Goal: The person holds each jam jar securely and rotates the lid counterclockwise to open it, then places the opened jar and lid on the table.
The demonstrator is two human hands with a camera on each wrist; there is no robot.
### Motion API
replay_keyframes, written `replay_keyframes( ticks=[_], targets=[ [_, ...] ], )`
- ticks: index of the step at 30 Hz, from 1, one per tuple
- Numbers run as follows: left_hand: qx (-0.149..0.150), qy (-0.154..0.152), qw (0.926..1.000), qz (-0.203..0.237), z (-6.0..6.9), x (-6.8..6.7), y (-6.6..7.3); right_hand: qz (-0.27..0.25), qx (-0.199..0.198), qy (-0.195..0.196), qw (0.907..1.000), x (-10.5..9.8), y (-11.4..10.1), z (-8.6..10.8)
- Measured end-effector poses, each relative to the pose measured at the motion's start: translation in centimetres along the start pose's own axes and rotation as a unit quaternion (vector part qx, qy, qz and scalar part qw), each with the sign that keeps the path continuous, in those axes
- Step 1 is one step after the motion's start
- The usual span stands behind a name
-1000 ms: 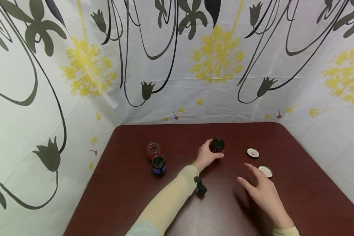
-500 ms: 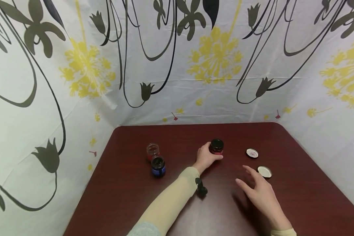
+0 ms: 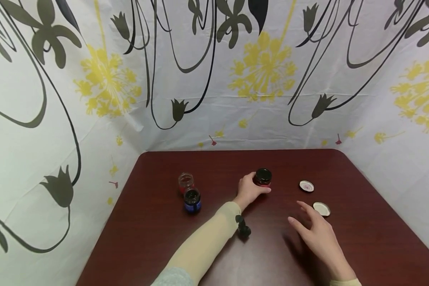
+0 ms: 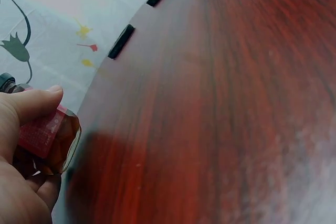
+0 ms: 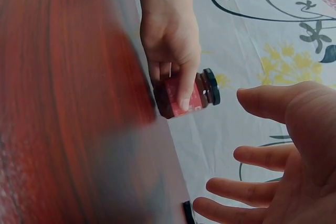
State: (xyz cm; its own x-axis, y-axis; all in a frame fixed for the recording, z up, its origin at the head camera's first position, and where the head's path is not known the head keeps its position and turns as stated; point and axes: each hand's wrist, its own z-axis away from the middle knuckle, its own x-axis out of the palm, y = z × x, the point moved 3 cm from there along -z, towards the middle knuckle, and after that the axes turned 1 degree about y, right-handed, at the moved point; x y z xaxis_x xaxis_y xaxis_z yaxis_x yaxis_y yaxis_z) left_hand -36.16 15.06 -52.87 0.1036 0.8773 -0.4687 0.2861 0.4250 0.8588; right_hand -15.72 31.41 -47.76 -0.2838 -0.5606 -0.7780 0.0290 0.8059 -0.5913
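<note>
In the head view my left hand (image 3: pixel 248 192) reaches forward and grips a small glass jar (image 3: pixel 262 177) with a black lid. A red label and brown contents show on the jar (image 4: pixel 44 132) in the left wrist view, where its faceted base is also visible. Thumb and fingers wrap the jar (image 5: pixel 181 95) from opposite sides in the right wrist view. My right hand (image 3: pixel 318 234) hovers over the table, fingers spread, holding nothing. Near its fingertips lies a lid (image 3: pixel 321 209), pale inside up. Farther back is a second upturned lid (image 3: pixel 306 186).
On the left, an uncapped glass jar with a red label (image 3: pixel 186 183) stands behind an uncapped jar with a blue label (image 3: pixel 192 200). The reddish-brown table (image 3: pixel 157 238) ends at a patterned cloth (image 3: pixel 207 115) behind and at the sides.
</note>
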Motion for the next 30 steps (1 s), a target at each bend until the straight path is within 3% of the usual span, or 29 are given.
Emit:
replay_keyframes(
  ticks=[8, 30],
  targets=[
    [0.022, 0.006, 0.9995, 0.021, 0.3, -1.6, 0.7, -0.008, -0.001, 0.002, 1.0, 0.0, -0.2, -0.1],
    [0.037, 0.001, 0.9993, 0.001, 3.0, -5.7, 1.8, -0.01, -0.002, -0.015, 0.9998, 0.8, -0.6, -0.4]
  ],
)
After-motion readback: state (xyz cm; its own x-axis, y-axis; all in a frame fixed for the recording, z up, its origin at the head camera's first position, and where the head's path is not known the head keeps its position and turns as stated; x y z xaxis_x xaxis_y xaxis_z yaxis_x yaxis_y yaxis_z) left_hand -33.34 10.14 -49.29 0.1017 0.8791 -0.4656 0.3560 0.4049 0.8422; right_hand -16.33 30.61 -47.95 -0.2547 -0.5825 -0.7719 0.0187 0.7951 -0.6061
